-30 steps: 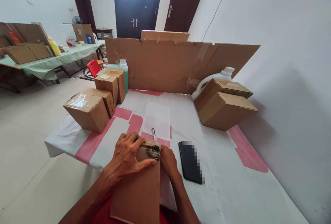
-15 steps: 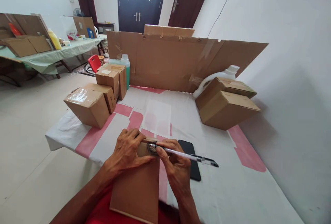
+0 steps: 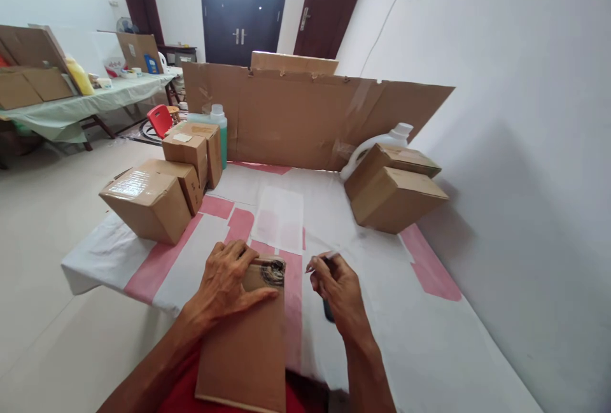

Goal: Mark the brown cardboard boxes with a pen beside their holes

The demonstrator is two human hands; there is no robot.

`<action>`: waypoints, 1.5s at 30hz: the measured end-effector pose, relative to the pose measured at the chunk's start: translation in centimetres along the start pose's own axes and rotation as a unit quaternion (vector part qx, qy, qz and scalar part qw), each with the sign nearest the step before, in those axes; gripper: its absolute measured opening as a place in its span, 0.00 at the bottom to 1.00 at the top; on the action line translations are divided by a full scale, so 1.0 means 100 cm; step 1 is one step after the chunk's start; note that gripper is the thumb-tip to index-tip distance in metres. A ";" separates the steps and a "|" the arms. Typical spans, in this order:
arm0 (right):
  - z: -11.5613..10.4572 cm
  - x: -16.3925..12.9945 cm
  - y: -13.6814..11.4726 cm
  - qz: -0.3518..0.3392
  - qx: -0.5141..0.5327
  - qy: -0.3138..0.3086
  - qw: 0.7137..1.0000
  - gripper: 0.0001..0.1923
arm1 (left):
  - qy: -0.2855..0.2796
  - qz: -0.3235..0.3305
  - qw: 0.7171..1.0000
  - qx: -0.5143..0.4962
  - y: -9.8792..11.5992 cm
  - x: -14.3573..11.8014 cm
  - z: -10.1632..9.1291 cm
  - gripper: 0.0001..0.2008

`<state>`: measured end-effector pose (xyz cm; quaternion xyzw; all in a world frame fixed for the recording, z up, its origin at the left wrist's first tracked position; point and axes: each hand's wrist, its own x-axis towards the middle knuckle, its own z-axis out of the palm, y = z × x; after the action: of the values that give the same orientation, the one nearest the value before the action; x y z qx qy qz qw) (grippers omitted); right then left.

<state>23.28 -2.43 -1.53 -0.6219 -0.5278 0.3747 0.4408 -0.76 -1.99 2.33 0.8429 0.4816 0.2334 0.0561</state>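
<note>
A piece of brown cardboard point(image 3: 243, 356) leans over the near table edge against my red clothing. Dark scribbled ink point(image 3: 273, 272) marks its top right corner. My left hand point(image 3: 229, 279) grips the upper left of the cardboard, fingers over the top edge and thumb across the face. To the right of the cardboard and apart from it, my right hand point(image 3: 337, 286) is closed round a pen point(image 3: 310, 270); only the pen's tip end shows clearly, the rest is hidden or blurred. A black phone point(image 3: 328, 311) lies on the table, mostly covered by my right hand.
Closed cardboard boxes stand at the left point(image 3: 147, 203) and right point(image 3: 398, 200). Behind them are a green-liquid bottle point(image 3: 222, 139) and a white jug point(image 3: 401, 136). A tall cardboard panel point(image 3: 286, 117) lines the back of the cloth-covered table point(image 3: 405, 336). A wall rises on the right.
My right hand has moved right, off the cardboard, taking the pen with it and turning it. The inked corner is now uncovered. My left hand keeps its hold; the view has shifted slightly.
</note>
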 end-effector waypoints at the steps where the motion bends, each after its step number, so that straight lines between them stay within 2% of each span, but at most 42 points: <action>1: 0.000 0.004 0.011 0.011 -0.049 -0.005 0.999 0.20 | 0.003 0.002 1.000 0.002 0.000 0.000 0.000 0.28; 5: 0.015 0.002 0.045 0.049 -0.183 -0.004 0.982 0.17 | 0.009 0.012 1.000 0.010 -0.003 0.000 0.001 0.25; 9: 0.025 -0.015 0.052 0.091 -0.283 0.003 0.955 0.12 | 0.014 0.020 1.000 0.010 -0.005 0.000 0.002 0.24; 13: 0.004 -0.024 0.047 0.118 -0.348 0.050 0.929 0.11 | 0.019 0.031 0.999 0.019 -0.006 0.000 0.002 0.24; 17: -0.023 -0.021 0.055 0.175 -0.376 0.096 0.905 0.20 | 0.023 0.030 0.999 0.024 -0.007 0.000 0.004 0.24; 20: -0.033 -0.011 0.068 0.206 -0.347 0.103 0.909 0.28 | 0.030 0.036 0.999 0.022 -0.008 -0.001 0.005 0.24; 23: -0.035 -0.001 0.078 0.221 -0.290 0.118 0.924 0.35 | 0.040 0.038 0.998 0.024 -0.008 -0.002 0.006 0.24; 28: -0.025 -0.004 0.085 0.203 -0.120 0.133 0.963 0.23 | 0.039 0.033 0.999 0.016 -0.007 -0.001 0.008 0.23; 31: -0.018 -0.020 0.076 0.188 -0.029 0.154 0.970 0.30 | 0.037 0.035 0.999 0.006 -0.007 -0.001 0.008 0.23; 33: -0.018 -0.035 0.061 0.184 0.100 0.136 0.968 0.35 | 0.037 0.035 0.999 0.006 -0.006 -0.001 0.007 0.22; 34: -0.019 -0.044 0.050 0.179 0.189 0.117 0.958 0.36 | 0.037 0.034 0.999 0.009 -0.005 -0.001 0.007 0.22; 37: -0.022 -0.070 0.013 0.162 0.406 0.055 0.898 0.33 | 0.032 0.030 0.999 0.018 -0.004 -0.001 0.005 0.23; 39: -0.021 -0.083 -0.012 0.154 0.466 0.012 0.871 0.30 | 0.029 0.029 0.999 0.021 -0.003 -0.002 0.004 0.24; 41: -0.013 -0.090 -0.032 0.156 0.524 -0.041 0.836 0.33 | 0.029 0.024 0.999 0.022 -0.002 -0.002 0.003 0.23; 43: 0.001 -0.093 -0.046 0.172 0.573 -0.084 0.797 0.35 | 0.027 0.018 0.999 0.016 -0.001 -0.004 0.002 0.22; 45: 0.017 -0.094 -0.053 0.192 0.603 -0.112 0.767 0.32 | 0.021 0.014 1.000 0.005 -0.001 -0.006 0.002 0.20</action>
<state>18.39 -11.13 2.95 -0.2706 -0.1088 0.7593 0.5818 -1.02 -2.42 1.94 0.8448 0.4717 0.2496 0.0381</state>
